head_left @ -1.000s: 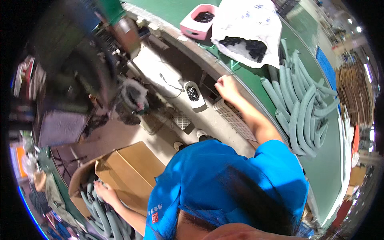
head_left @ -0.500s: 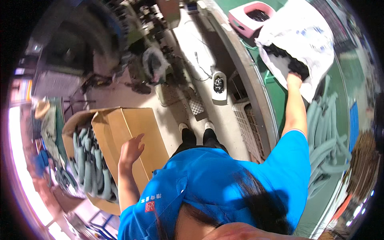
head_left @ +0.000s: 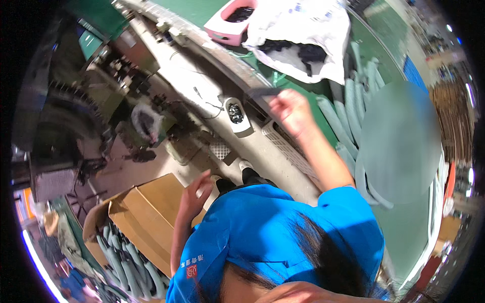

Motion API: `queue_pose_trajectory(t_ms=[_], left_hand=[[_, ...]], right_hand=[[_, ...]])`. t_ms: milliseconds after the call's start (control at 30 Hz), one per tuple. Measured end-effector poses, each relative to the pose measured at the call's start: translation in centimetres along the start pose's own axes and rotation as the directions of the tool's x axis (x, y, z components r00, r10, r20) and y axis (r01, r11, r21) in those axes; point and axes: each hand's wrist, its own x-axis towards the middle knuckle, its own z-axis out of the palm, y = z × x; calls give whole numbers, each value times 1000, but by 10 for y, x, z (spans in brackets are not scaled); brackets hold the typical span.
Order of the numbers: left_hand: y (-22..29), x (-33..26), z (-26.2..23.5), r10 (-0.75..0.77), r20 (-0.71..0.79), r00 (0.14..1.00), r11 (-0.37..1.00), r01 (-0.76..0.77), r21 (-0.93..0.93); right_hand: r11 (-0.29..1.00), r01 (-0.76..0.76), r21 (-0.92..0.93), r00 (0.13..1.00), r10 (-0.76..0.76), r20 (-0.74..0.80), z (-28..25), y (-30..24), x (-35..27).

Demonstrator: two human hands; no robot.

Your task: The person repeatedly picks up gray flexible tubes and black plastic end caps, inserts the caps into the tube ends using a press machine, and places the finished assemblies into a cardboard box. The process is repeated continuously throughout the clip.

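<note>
My right hand (head_left: 292, 112) is over the near edge of the green table, its fingers pinched on a small black piece (head_left: 265, 92), blurred and too unclear to name more exactly. Behind it lies a white plastic bag (head_left: 308, 22), its mouth open, with black pieces (head_left: 310, 53) inside. Grey-green tubes (head_left: 353, 103) with dark ends lie beside the bag, to the right of that hand. My left hand (head_left: 196, 192) hangs in front of my body with fingers apart and nothing in it, near a brown cardboard box (head_left: 151, 217).
A pink container (head_left: 222, 25) with black bits stands left of the bag on the green table (head_left: 404, 222). More grey-green tubes (head_left: 134, 265) fill the cardboard box. Below, a white container (head_left: 236, 117) with black pieces and a white plastic crate (head_left: 290, 151) sit beside a sewing-type workstation.
My right hand has come out of the white bag toward me with a black piece. My left hand has risen toward my middle. The whole view has turned to the right.
</note>
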Motion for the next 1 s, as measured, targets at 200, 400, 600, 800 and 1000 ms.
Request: queue_pose_trajectory(t_ms=[200,400,600,800,1000], left_hand=[[87,74,60,209,-23,978,656,-158,-738],[88,90,93,534,353,768,830,-397,-392],[111,91,120,280,564,777,957,-184,-222],[97,94,114,219,511,831,872,69,-485],[103,91,122,209,535,818,840,131,-527]], right_hand=[[990,-138,23,979,133,157,35,104,-114],[710,189,-678,895,160,417,5,33,-140],[307,51,-950,960,-276,-38,-49,-6,-154],[-157,-672,-724,383,-910,-158,-220,-118,-199],[-154,-512,-845,599,-769,-223,-279,-113,-221]])
